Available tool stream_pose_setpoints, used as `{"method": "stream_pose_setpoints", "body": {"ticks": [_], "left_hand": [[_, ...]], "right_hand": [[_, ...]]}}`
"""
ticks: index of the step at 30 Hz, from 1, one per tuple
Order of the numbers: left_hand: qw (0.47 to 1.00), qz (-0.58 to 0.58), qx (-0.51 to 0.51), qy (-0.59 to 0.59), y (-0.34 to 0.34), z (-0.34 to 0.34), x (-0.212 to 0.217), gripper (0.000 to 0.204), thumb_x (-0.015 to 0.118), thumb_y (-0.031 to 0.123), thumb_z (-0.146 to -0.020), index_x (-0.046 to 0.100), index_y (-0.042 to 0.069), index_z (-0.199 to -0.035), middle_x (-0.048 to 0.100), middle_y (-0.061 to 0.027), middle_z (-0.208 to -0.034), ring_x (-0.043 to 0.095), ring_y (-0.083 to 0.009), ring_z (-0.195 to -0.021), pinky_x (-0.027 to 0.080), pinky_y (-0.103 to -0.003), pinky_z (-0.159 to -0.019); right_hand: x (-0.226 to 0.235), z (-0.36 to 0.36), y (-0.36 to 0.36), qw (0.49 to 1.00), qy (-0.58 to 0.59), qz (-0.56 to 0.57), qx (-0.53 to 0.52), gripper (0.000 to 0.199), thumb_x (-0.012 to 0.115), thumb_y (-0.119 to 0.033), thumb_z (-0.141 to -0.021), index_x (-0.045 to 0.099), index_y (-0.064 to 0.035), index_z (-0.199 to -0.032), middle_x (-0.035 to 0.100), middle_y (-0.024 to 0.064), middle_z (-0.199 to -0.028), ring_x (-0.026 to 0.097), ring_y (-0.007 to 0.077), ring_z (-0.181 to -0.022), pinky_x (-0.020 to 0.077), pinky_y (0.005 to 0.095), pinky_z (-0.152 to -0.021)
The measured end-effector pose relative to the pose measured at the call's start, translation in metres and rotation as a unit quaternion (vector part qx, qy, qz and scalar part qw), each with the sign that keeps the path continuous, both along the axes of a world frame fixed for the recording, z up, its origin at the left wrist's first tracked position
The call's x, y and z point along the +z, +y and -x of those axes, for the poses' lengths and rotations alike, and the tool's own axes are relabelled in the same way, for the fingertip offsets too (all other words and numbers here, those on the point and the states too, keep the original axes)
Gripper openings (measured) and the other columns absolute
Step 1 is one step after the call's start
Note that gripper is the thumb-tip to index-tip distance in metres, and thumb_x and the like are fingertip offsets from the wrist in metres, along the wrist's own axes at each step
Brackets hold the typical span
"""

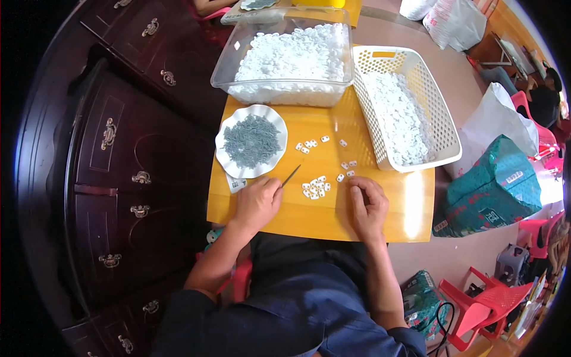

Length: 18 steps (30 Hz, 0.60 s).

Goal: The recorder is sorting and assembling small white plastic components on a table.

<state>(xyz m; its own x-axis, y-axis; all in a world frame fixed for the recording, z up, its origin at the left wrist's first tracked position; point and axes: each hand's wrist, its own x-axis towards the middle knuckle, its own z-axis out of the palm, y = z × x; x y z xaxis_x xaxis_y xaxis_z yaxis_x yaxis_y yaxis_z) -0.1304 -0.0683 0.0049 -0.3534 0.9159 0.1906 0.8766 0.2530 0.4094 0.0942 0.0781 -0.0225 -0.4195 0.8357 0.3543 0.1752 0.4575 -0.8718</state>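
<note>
My left hand [260, 201] rests on the yellow table beside the white scalloped plate [222, 159], its fingers closed round a thin dark pointed tool [291, 176]. The tool's tip points away to the right, above the loose pieces. Small grey metal-looking pins [252, 141] are heaped on the plate. Several small white two-holed pieces [315, 188] lie clustered between my hands, with others scattered farther up. At the right, my right hand [370, 205] lies on the table with curled fingers, close to a few white pieces [345, 175]. Whatever its fingers may hold is hidden.
A clear plastic bin [282, 89] full of white pieces stands at the back. Right of it is a cream perforated basket [437, 113], partly filled. Dark cabinets [110, 154] line the left. Teal bags [491, 187] and a red chair [485, 303] are on the right.
</note>
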Motion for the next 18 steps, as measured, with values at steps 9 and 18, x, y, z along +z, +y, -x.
{"method": "stream_pose_setpoints", "body": {"ticks": [9, 18], "left_hand": [[0.993, -0.075, -0.057, -0.076, 0.019, 0.033, 0.052, 0.018, 0.075, 0.01, -0.086, 0.068, 0.001, -0.1, 0.069, -0.013, -0.092, 0.07, -0.0276, -0.078, 0.055, -0.038, -0.068], [0.985, -0.126, -0.113, 0.013, 0.188, 0.148, 0.105, 0.048, 0.075, 0.028, -0.086, 0.063, -0.001, -0.123, 0.065, -0.0208, -0.125, 0.062, -0.0378, -0.119, 0.048, -0.042, -0.102]], "right_hand": [[0.004, -0.001, -0.001, 0.999, -0.029, 0.012, -0.01, 0.008, 0.067, 0.0, -0.09, 0.069, -0.0009, -0.098, 0.073, 0.0139, -0.101, 0.068, 0.0299, -0.092, 0.0534, 0.0368, -0.084], [0.011, -0.002, 0.0, 0.999, -0.029, 0.01, -0.011, 0.009, 0.067, 0.001, -0.09, 0.069, -0.0016, -0.098, 0.073, 0.0135, -0.101, 0.068, 0.0309, -0.093, 0.0534, 0.0372, -0.084]]}}
